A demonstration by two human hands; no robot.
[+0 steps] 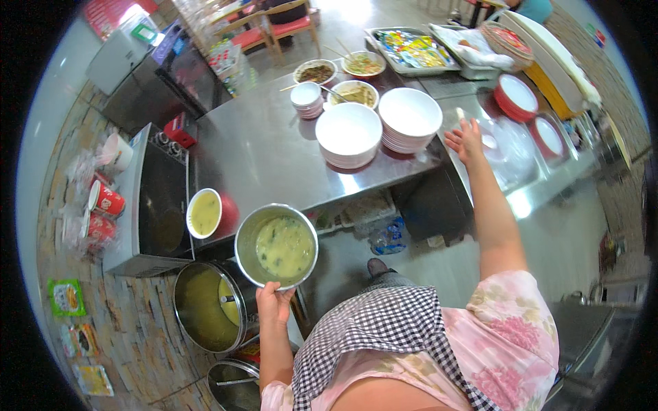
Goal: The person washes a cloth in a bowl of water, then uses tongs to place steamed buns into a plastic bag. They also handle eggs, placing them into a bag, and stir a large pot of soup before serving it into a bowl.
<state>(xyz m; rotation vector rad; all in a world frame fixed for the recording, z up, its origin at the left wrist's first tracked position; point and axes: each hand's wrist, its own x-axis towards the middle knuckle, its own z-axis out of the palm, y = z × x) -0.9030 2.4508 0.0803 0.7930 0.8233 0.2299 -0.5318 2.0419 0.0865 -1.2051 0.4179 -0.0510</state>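
Note:
My left hand (275, 303) grips the near rim of a round metal pot (247, 246) holding pale yellow soup (285, 246) with dark bits. A filled white bowl (204, 213) of similar soup stands on the steel counter (257, 159), left of the pot. My right hand (467, 141) is stretched out over the right-hand counter section, fingers spread and holding nothing. Just left of it rise two tall stacks of white bowls, the nearer-left stack (349, 131) and the right stack (411, 115). Clear plastic (509, 146) lies right of that hand.
Below the counter at left stands a large open metal soup container (205, 308), with another metal container (234, 385) nearer me. A black-fronted appliance (162, 205) occupies the left end. Food bowls (314, 73), small stacked bowls (307, 97), a packet tray (411, 49) and red-rimmed dishes (515, 97) line the far side.

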